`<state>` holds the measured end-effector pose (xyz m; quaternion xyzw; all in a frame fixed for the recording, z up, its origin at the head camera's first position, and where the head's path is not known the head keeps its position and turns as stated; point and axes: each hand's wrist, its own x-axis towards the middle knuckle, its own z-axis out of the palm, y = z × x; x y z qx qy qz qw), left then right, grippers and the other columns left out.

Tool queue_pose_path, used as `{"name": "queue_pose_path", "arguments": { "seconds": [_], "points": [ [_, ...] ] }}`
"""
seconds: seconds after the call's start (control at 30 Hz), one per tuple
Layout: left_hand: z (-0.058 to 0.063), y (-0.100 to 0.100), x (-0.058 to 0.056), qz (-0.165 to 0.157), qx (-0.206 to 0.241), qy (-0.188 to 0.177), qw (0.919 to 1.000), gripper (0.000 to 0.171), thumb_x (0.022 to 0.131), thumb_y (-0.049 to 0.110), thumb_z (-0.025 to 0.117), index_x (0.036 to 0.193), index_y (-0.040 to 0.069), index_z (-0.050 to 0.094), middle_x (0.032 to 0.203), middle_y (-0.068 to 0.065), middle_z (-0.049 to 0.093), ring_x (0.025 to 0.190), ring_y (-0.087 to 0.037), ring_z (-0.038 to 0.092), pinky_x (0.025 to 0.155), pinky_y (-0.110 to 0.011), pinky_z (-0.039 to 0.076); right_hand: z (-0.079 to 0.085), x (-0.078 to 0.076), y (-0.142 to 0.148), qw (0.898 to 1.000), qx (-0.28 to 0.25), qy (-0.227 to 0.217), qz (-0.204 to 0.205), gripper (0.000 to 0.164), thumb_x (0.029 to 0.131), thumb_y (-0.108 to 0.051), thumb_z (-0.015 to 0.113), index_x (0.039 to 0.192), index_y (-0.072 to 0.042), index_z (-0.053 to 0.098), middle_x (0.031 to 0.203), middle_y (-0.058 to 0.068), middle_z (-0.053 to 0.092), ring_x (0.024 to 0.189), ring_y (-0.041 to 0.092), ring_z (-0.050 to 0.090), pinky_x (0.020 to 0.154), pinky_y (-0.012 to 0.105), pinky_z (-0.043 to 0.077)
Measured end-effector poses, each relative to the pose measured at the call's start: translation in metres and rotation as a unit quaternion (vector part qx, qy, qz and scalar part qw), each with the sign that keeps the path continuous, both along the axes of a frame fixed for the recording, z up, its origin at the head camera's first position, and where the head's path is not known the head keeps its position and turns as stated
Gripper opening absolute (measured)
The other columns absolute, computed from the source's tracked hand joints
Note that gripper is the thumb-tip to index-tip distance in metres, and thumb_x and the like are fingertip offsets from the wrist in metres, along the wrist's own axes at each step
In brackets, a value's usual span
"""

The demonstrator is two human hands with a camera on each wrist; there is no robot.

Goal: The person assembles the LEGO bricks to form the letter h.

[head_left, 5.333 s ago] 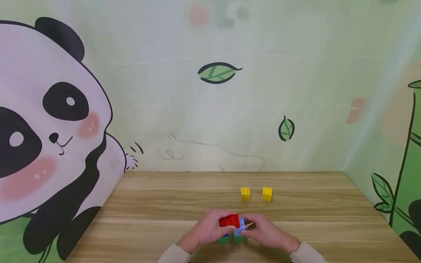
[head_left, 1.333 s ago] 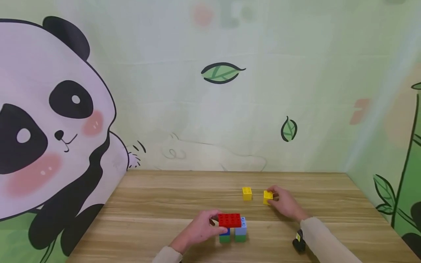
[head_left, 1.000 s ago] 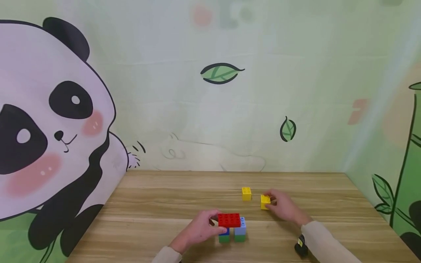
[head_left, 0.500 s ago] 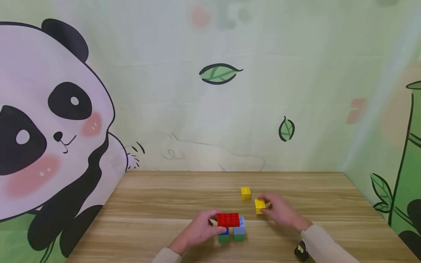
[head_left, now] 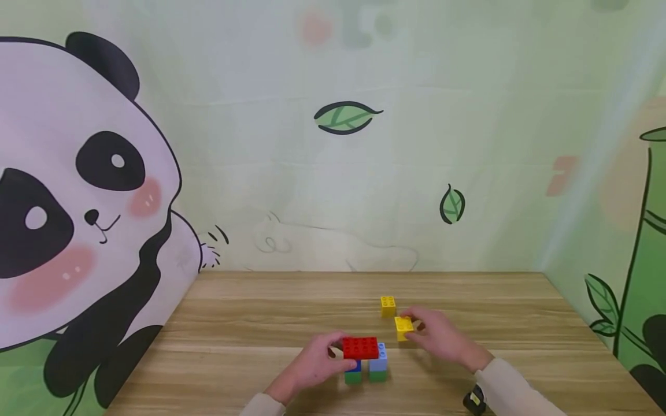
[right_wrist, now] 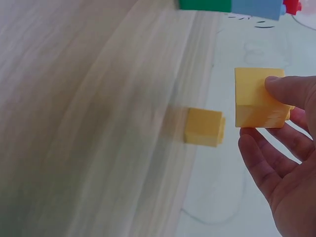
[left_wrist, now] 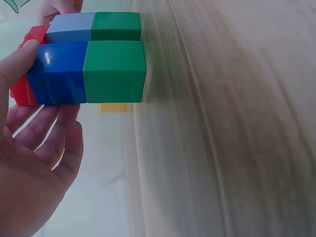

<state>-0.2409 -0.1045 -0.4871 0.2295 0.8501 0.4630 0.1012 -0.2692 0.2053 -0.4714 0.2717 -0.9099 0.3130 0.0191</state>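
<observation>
My left hand (head_left: pixel 315 363) grips the left side of a small block structure, its thumb at the joint of the red brick (head_left: pixel 360 348) and the blue brick (left_wrist: pixel 59 73). The red brick lies across the top. Below it stand two columns: blue on a green brick (left_wrist: pixel 116 71), and a light blue brick (head_left: pixel 378 359) on another green brick (head_left: pixel 377 375). Between thumb and fingers, my right hand (head_left: pixel 443 337) pinches a yellow brick (right_wrist: pixel 259 96), held above the tabletop with its studs facing up. A second yellow brick (head_left: pixel 388 306) stands on the table behind it.
The wooden table (head_left: pixel 250 323) ends at a wall cloth with a printed panda (head_left: pixel 93 190) and leaves. A black device (head_left: pixel 474 400) is at the right wrist, by the sleeve (head_left: pixel 512 387).
My right hand has lifted the right-hand yellow brick from its place and carried it left and nearer, toward the structure. The left hand keeps its grip on the structure.
</observation>
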Motion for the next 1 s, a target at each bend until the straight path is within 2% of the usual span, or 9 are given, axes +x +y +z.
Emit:
{"name": "queue_pose_path", "arguments": {
  "seconds": [0.2,0.4,0.67,1.0],
  "points": [
    [-0.001,-0.002,0.000,-0.003,0.002,0.004,1.0000,0.037,0.097,0.021,0.081,0.129,0.007,0.072,0.115,0.001,0.075,0.106,-0.017,0.063,0.087,-0.030,0.054,0.008,0.005,-0.008,1.000,0.004,0.017,0.006,0.037,0.098,-0.009,0.076,0.132,0.001,0.066,0.130,0.018,0.071,0.101,0.025,0.070,0.086,0.037,0.062],
    [-0.001,-0.004,0.001,-0.010,0.004,0.015,0.9998,0.032,0.098,0.022,0.080,0.125,0.007,0.073,0.114,-0.001,0.076,0.105,-0.016,0.064,0.085,-0.029,0.054,0.016,0.008,-0.016,1.000,0.004,0.016,-0.005,0.035,0.101,-0.012,0.073,0.134,-0.002,0.066,0.133,0.017,0.070,0.100,0.021,0.068,0.086,0.034,0.061],
    [-0.001,-0.005,0.001,-0.008,0.009,0.012,0.9999,0.024,0.097,0.019,0.080,0.118,0.009,0.075,0.111,0.000,0.075,0.105,-0.021,0.064,0.084,-0.029,0.054,0.028,0.012,-0.027,0.999,-0.025,0.022,-0.004,0.037,0.103,-0.014,0.072,0.137,-0.001,0.063,0.129,0.014,0.070,0.097,0.017,0.064,0.084,0.029,0.059],
    [-0.003,-0.005,-0.001,-0.005,0.006,0.003,1.0000,0.021,0.098,0.022,0.080,0.116,0.013,0.076,0.109,0.003,0.076,0.104,-0.016,0.064,0.085,-0.029,0.054,0.038,0.018,-0.041,0.996,-0.050,0.058,0.049,0.035,0.103,-0.012,0.072,0.135,0.002,0.064,0.125,0.015,0.071,0.094,0.017,0.065,0.083,0.032,0.061]
  ]
}}
